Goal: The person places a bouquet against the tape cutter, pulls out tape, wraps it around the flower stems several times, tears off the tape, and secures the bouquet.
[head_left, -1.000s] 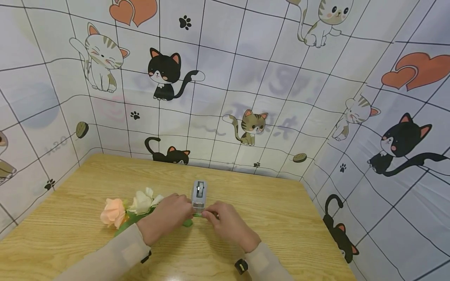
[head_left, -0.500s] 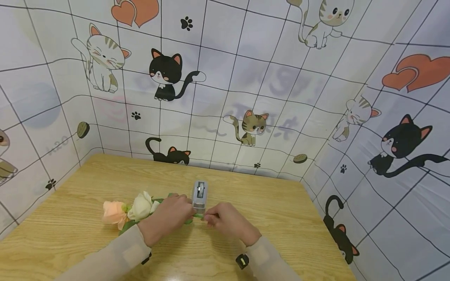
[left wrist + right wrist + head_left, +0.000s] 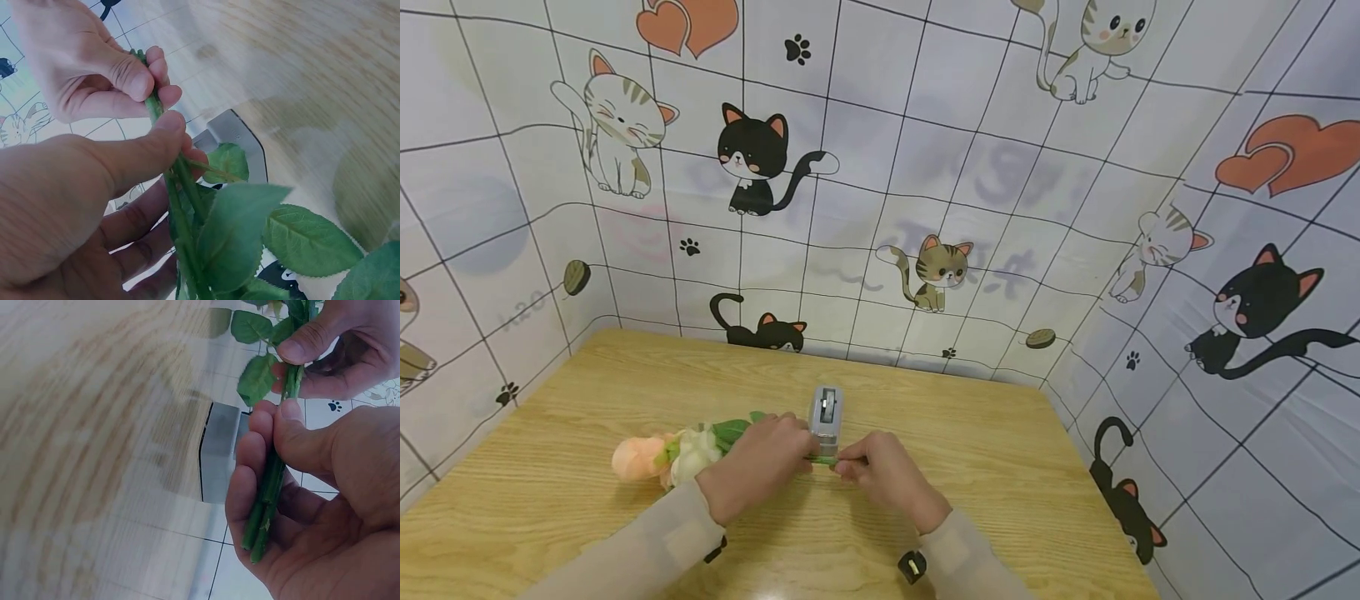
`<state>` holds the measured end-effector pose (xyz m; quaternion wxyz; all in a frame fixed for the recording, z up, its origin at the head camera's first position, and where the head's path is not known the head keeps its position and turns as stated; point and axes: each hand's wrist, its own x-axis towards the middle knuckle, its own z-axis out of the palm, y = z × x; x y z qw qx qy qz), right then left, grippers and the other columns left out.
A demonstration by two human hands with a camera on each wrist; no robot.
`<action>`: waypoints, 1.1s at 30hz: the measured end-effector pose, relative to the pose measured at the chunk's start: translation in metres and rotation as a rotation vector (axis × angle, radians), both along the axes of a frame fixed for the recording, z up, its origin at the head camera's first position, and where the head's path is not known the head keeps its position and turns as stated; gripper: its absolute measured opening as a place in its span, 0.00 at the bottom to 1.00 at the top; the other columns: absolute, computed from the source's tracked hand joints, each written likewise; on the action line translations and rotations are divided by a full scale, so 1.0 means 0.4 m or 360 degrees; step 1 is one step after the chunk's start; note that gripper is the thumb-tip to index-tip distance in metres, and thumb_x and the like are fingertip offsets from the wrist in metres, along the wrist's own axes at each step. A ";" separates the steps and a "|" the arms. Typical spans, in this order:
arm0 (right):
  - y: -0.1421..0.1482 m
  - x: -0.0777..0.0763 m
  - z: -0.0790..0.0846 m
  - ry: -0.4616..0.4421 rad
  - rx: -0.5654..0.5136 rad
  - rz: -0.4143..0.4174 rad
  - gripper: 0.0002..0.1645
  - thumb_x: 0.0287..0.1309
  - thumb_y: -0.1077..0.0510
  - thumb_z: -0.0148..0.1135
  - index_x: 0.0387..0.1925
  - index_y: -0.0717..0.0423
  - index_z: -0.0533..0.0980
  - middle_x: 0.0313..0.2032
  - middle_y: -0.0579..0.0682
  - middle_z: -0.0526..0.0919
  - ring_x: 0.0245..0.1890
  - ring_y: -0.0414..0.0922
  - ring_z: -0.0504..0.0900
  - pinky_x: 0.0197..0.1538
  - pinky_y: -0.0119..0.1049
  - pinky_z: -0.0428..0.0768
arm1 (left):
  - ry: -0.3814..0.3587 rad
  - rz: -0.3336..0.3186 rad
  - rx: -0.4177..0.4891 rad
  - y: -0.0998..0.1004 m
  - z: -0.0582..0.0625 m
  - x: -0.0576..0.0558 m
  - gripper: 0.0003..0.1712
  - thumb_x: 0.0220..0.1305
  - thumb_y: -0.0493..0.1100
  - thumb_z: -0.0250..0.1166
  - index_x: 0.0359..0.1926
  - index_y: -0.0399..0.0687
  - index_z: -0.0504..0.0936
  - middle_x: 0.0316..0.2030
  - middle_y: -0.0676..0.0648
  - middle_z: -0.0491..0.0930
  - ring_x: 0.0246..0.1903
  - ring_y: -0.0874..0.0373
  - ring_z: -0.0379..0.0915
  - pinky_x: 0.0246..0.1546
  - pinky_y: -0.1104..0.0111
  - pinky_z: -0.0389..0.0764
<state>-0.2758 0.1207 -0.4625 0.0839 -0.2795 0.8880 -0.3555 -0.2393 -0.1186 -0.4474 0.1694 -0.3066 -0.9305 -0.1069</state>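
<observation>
A gray tape dispenser (image 3: 827, 417) stands about midway between the side edges of a yellowish wood-grain tabletop (image 3: 955, 433).

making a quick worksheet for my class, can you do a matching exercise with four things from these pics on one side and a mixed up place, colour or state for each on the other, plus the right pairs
Things
1. Tape dispenser
2. Stems
3. Leftmost flower in the head view
4. Table

Descriptions
A. Green, held by the left hand and the right hand
B. Pale wood grain
C. Grey, just beyond the hands
D. Peach

Right pairs: 1-C, 2-A, 3-D, 4-B
</observation>
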 end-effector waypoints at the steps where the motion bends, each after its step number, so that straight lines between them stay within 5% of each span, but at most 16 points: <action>1: 0.000 0.000 -0.001 0.0010 -0.0009 0.0000 0.08 0.78 0.63 0.76 0.49 0.60 0.96 0.45 0.54 0.99 0.37 0.32 0.90 0.38 0.26 0.85 | -0.0014 0.0007 0.0007 0.001 0.004 0.001 0.09 0.62 0.43 0.90 0.40 0.51 0.98 0.37 0.52 0.94 0.33 0.59 0.84 0.36 0.61 0.87; 8: -0.004 0.000 -0.010 0.0154 0.0008 -0.0003 0.08 0.79 0.63 0.75 0.47 0.59 0.97 0.45 0.54 0.99 0.32 0.30 0.82 0.36 0.26 0.81 | 0.0080 0.0054 0.0003 0.011 0.027 -0.003 0.04 0.74 0.40 0.82 0.40 0.44 0.96 0.36 0.48 0.91 0.32 0.58 0.82 0.36 0.59 0.88; 14: -0.010 0.003 -0.019 0.0287 0.0039 -0.0046 0.08 0.76 0.62 0.77 0.49 0.58 0.97 0.44 0.53 0.99 0.35 0.27 0.83 0.37 0.25 0.83 | 0.0168 0.0085 -0.0031 0.013 0.029 -0.008 0.04 0.69 0.35 0.85 0.41 0.45 0.97 0.39 0.47 0.92 0.35 0.57 0.85 0.36 0.59 0.89; 26: -0.021 0.011 -0.036 0.0434 -0.0010 -0.0128 0.08 0.72 0.63 0.79 0.49 0.60 0.96 0.39 0.52 0.97 0.33 0.28 0.84 0.35 0.25 0.83 | -0.0037 0.0067 -0.0098 0.018 0.016 -0.012 0.06 0.72 0.45 0.84 0.37 0.51 0.96 0.34 0.52 0.94 0.30 0.59 0.86 0.37 0.56 0.88; 33: -0.023 0.014 -0.045 0.0409 -0.0049 -0.0146 0.08 0.72 0.63 0.80 0.50 0.60 0.96 0.36 0.51 0.95 0.27 0.27 0.73 0.30 0.24 0.76 | -0.0044 0.0084 -0.0105 0.021 0.013 -0.011 0.07 0.69 0.45 0.85 0.34 0.54 0.96 0.32 0.54 0.94 0.31 0.58 0.87 0.40 0.52 0.87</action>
